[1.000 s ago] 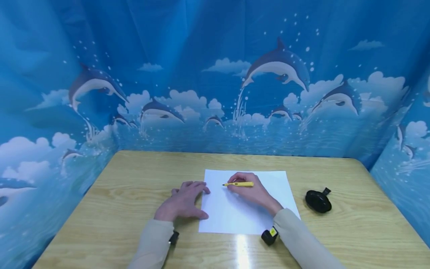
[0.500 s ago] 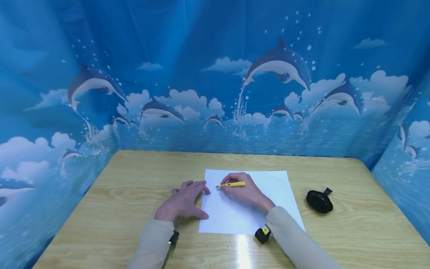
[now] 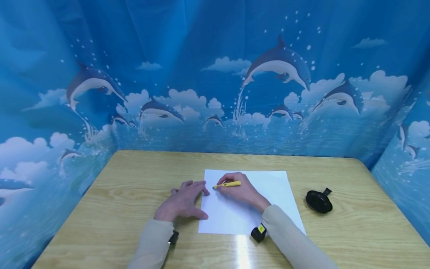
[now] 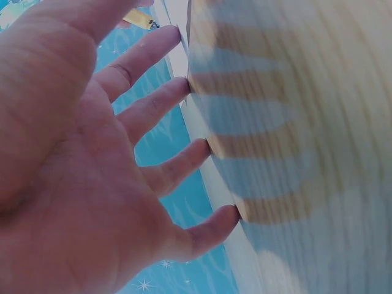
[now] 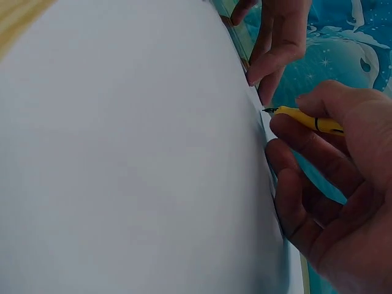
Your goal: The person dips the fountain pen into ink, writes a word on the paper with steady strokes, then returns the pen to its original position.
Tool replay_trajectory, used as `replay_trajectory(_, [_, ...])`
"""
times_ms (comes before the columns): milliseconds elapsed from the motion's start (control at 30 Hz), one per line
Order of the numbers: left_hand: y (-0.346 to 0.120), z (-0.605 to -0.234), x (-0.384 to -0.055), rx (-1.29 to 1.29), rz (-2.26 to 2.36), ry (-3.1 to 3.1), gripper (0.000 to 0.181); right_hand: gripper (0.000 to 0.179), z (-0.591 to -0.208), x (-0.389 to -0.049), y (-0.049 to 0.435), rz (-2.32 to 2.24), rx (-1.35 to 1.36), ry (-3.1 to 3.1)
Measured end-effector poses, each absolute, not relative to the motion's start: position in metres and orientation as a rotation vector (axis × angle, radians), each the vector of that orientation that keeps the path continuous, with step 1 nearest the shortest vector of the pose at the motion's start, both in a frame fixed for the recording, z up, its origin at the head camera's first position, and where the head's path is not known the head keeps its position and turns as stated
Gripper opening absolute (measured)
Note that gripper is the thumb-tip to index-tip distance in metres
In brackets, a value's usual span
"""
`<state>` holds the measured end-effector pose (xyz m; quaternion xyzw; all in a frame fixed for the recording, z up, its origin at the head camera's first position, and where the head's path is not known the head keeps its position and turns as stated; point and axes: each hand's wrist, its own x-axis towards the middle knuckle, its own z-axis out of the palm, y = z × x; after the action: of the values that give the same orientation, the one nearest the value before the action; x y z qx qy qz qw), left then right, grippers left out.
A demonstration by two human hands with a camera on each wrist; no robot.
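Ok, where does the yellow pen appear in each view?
Head: yellow pen just right of centre, below mid-height, in the right hand.
Left wrist: yellow pen near the top, left of centre, partly hidden.
Right wrist: yellow pen right of centre, slightly above mid-height.
Shared landmark: left hand, in all three.

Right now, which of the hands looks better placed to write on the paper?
Likely the right hand: it holds the yellow pen, nib toward the left side of the paper. The left hand holds no pen; its thumb and index finger reach over the paper's left edge, better suited to steadying.
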<state>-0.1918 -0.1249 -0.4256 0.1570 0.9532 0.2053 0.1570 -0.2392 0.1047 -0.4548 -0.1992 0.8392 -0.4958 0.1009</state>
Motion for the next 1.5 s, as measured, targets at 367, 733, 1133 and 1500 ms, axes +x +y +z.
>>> replay_trajectory(367, [-0.1244,-0.4239,-0.1905,0.463,0.595,2.722,0.062,0.009,-0.4537,-0.2384,0.1022,-1.427,-0.595,2.499])
replay_trajectory(733, [-0.1227,-0.4237,-0.1903,0.424,0.601,2.702,0.064,0.009,-0.4532,-0.2385,0.1017,-1.394,-0.586,2.518])
replay_trajectory(1133, [-0.1243,-0.4244,-0.1908,0.416,0.606,2.701,0.063,0.008,-0.4538,-0.2385,0.102,-1.396,-0.587,2.521])
replay_trajectory(1500, [-0.1226,-0.4245,-0.1928,0.408,0.579,2.71,0.061,0.008,-0.4527,-0.237,0.1033,-1.384,-0.573,2.53])
